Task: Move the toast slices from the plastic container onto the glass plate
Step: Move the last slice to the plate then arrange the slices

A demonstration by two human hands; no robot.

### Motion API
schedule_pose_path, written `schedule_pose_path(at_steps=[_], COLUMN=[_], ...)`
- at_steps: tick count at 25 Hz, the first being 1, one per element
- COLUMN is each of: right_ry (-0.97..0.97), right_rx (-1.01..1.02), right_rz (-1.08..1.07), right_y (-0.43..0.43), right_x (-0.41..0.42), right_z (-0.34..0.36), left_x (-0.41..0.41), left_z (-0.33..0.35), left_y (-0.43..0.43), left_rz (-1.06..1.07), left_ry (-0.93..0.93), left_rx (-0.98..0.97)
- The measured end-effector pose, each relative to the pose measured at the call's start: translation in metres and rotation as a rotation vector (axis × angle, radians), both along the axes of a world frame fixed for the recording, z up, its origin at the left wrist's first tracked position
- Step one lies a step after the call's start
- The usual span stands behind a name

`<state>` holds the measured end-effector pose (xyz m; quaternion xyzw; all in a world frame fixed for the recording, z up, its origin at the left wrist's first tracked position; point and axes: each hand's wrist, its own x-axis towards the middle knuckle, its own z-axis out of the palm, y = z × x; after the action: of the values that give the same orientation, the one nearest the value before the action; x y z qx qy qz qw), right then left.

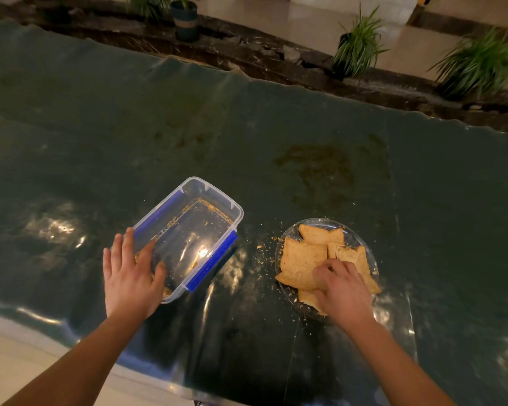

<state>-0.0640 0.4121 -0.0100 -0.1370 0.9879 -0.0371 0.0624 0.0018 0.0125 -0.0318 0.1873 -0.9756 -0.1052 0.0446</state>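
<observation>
A clear plastic container with blue side clips lies on the dark table, holding only crumbs. My left hand rests on its near left corner, fingers spread along the rim and thumb inside. To the right stands a glass plate with several toast slices overlapping on it. My right hand is over the near side of the plate, fingers curled down on the top of a slice. It covers part of the toast.
Crumbs are scattered on the glossy dark table cover between container and plate. The table's far edge runs diagonally behind. Potted plants stand on the floor beyond it. The near table edge lies close to my forearms.
</observation>
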Motion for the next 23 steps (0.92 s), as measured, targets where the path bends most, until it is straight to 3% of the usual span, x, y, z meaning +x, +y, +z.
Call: schedule_pose_path(at_steps=[19,23], right_ry=[0.062,0.129], right_rx=[-0.085,-0.288], right_rz=[0.031,-0.044], right_y=[-0.01,-0.001], right_x=[0.003,0.009], right_z=[-0.012,-0.008], left_x=[0.001,0.0], left_z=[0.001,0.002], left_y=[0.0,-0.003], left_rz=[0.001,-0.013], left_ry=[-0.024,-0.021], left_rx=[-0.014,0.015])
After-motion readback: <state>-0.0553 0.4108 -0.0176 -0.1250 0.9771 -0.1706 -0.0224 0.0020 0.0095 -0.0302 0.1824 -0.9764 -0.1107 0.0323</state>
